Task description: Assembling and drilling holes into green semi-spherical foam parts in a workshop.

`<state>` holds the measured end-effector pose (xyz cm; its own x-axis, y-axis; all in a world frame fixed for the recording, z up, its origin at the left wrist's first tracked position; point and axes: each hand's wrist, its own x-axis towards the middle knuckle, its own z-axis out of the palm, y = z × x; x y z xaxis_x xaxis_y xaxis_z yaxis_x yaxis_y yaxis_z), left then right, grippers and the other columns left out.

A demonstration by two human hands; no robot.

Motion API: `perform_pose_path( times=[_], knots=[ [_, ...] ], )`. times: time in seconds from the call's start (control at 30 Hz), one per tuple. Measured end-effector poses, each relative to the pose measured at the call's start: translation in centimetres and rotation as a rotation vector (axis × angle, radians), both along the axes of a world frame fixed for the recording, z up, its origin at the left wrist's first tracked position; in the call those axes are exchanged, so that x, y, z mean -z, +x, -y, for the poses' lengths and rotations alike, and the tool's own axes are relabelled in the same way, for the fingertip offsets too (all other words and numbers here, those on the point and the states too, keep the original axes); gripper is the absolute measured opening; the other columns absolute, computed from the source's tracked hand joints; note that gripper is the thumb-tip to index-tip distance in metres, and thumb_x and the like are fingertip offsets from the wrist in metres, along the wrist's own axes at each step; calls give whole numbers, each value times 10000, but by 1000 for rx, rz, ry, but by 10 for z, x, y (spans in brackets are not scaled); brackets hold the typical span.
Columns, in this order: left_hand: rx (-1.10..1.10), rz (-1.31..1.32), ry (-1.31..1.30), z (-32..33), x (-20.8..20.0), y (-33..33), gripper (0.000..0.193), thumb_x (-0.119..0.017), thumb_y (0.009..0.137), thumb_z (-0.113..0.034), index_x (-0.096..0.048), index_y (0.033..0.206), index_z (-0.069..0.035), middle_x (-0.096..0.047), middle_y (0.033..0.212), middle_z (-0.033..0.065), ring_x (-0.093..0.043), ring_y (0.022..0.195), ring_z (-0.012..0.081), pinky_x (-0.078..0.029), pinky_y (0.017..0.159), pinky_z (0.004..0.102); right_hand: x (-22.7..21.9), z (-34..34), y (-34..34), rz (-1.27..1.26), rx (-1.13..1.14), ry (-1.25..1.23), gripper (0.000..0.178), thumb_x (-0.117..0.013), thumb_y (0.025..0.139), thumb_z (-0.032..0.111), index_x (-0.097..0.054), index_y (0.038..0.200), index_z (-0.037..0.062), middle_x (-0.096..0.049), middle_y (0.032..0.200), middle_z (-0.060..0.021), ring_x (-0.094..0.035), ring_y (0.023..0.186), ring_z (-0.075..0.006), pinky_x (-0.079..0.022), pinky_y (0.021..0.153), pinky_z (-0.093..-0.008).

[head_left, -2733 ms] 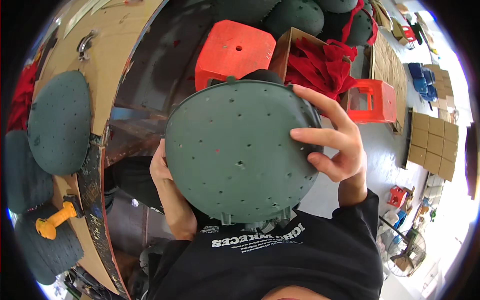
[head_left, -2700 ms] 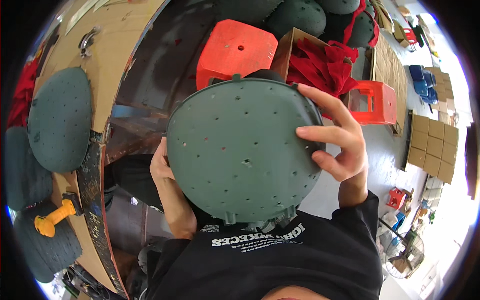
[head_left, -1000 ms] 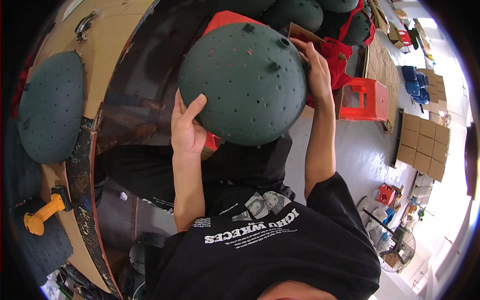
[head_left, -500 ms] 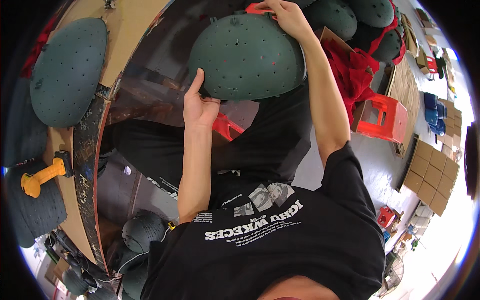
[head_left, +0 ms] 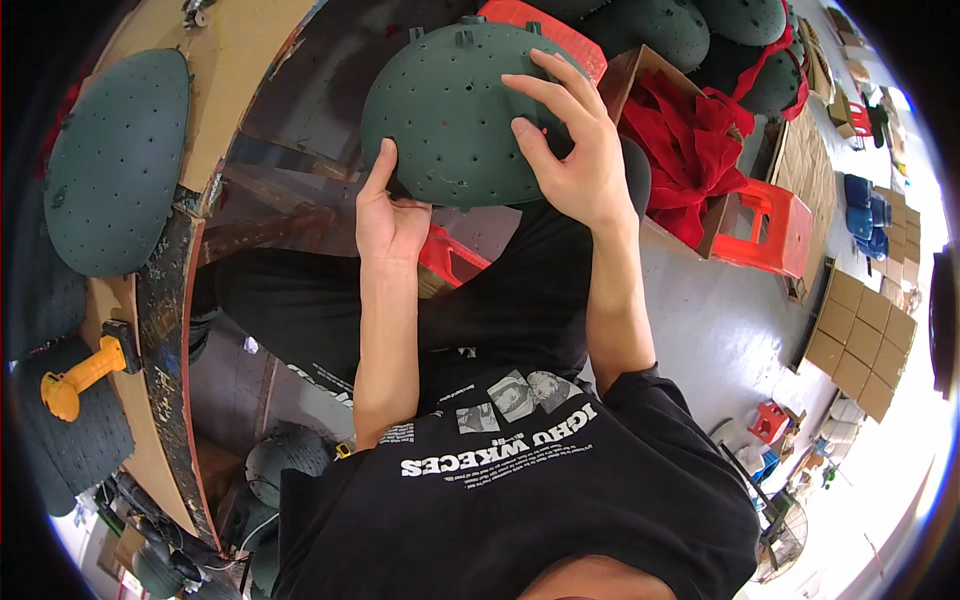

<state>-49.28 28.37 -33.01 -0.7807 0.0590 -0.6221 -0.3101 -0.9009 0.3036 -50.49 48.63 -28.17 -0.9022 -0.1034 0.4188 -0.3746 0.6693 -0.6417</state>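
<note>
A dark green domed plastic shell point(head_left: 440, 120), dotted with small holes and with short tabs along its far edge, is tilted up in front of my lap. My left hand point(head_left: 392, 222) grips its near left edge, thumb on the outer face and the other fingers hidden underneath. Over the right part of the shell, my right hand point(head_left: 580, 150) has its fingers spread; whether the fingertips touch the surface I cannot tell. A red plastic piece point(head_left: 540, 30), probably a stool top, shows behind the shell.
At left, a worktable edge point(head_left: 172, 330) carries another green shell point(head_left: 118, 165) and a yellow-and-black cordless drill point(head_left: 85, 375). To the right stand a box of red cloth point(head_left: 690, 150), a red stool point(head_left: 770, 230) and stacked cartons point(head_left: 860, 330). More shells point(head_left: 650, 45) are piled at far right.
My right hand has left the shell's far edge and come nearer, over its right face, with fingers spread. The shell has shifted slightly left; my left hand still grips it.
</note>
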Motion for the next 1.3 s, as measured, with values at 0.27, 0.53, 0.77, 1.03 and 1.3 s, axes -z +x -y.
perform_pose_path(
  times=[0.27,0.53,0.77,1.03,1.3],
  knots=[
    [33,-64,-4,8,3,8,406,-640,971,-183,-547,1322,-2,-618,1302,108,-579,1222,248,-454,1055,438,6,23,19,-8,42,36,484,-801,751,261,-693,1219,203,-449,1464,-216,-379,1368,-483,-263,1142,-574],
    [28,-87,-46,10,4,11,426,-650,963,-185,-537,1331,-1,-612,1310,113,-572,1232,250,-441,1071,432,15,31,22,-1,71,65,434,-788,775,238,-707,1202,231,-437,1475,-202,-353,1374,-506,-256,1141,-592],
    [-32,-87,46,10,8,18,389,-612,978,-158,-536,1326,-2,-597,1331,114,-560,1245,263,-425,1094,438,16,32,21,-19,87,58,419,-778,780,209,-714,1193,234,-449,1466,-201,-365,1372,-495,-264,1135,-597],
    [140,-412,277,-4,27,51,527,-474,932,-12,-402,1453,-46,-445,1490,124,-403,1400,306,-318,1175,537,21,36,18,-13,88,63,394,-762,799,190,-717,1188,238,-448,1465,-218,-377,1366,-495,-278,1135,-573],
    [89,-384,208,-6,36,54,539,-509,889,-69,-430,1422,-41,-454,1476,124,-437,1362,299,-328,1164,496,21,37,20,-6,91,51,348,-706,850,161,-717,1189,238,-452,1457,-227,-374,1365,-497,-275,1128,-587]
  ],
)
